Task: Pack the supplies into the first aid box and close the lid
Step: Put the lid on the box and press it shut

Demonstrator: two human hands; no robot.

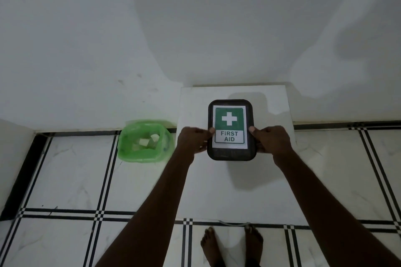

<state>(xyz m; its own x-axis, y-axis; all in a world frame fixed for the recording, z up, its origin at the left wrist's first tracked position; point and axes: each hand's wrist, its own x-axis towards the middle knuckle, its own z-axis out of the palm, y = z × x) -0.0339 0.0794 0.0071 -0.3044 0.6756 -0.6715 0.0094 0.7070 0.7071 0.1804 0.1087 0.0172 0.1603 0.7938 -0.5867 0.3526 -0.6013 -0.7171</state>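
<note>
A black first aid box [230,154] sits on a white table [234,191], its lid down and bearing a green and white "FIRST AID" label with a white cross. My left hand [193,140] grips the box's left edge, thumb on top of the lid. On the opposite edge my right hand [271,140] holds the box the same way. No loose supplies show on the table.
A bin lined with a green bag [145,142] stands on the tiled floor left of the table, with pale scraps inside. A white wall rises behind the table. My bare feet [232,243] stand at the table's near edge.
</note>
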